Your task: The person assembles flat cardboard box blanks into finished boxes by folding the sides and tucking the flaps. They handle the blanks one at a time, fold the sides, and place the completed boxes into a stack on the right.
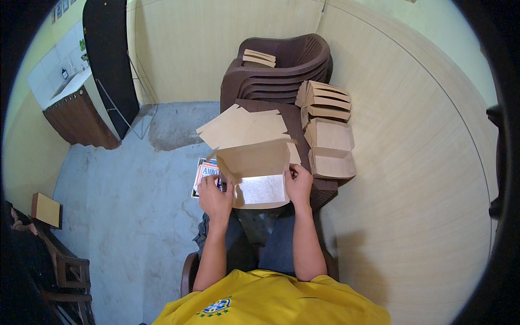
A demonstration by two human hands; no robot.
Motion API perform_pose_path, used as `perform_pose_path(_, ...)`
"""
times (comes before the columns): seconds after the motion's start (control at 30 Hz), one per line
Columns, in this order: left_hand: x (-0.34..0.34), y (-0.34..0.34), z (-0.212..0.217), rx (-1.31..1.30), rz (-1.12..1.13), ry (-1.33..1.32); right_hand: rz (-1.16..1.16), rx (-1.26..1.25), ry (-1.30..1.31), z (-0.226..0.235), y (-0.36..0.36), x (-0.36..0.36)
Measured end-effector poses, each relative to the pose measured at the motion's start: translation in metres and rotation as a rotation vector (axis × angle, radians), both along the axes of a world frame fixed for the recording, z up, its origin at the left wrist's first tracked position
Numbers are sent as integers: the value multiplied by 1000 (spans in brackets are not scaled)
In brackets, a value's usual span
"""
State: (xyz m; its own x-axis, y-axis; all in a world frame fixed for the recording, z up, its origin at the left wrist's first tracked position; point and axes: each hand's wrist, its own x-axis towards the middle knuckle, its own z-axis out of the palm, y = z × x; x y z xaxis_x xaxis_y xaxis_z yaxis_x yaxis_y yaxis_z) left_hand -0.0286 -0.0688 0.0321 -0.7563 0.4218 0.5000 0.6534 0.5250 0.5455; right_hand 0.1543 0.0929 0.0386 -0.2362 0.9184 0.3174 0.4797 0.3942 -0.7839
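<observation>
Both hands grasp one brown cardboard box blank (pixel 254 173) at the centre of the frame, above the person's lap. The left hand (pixel 215 196) clenches its lower left edge, and the right hand (pixel 299 184) pinches its right edge with the fingers curled over. The blank's silvery inner panel (pixel 262 189) faces up between the two hands, with a brown flap standing above it. Just behind it, flat unfolded blanks (pixel 241 127) lie on a dark brown surface (pixel 324 189). To the right, a folded open box (pixel 330 154) sits on that surface, with a stack of folded boxes (pixel 325 100) above it. Stacked brown plastic chairs (pixel 281 70) stand at the upper centre.
</observation>
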Motion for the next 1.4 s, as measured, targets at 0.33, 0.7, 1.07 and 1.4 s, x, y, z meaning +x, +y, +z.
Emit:
perform_pose_path(0.33,55,59,-2,453,-642,-718,220,-107,54,7,-27,-25)
perform_pose_path(0.7,34,74,-26,677,-455,-1248,334,9,173,-1,-50,-29)
perform_pose_path(1.07,18,67,-33,624,-552,-1166,231,-253,304,-10,-41,-26)
perform_pose_path(1.4,39,59,-43,507,-525,-1062,135,-453,374,-19,-40,-29)
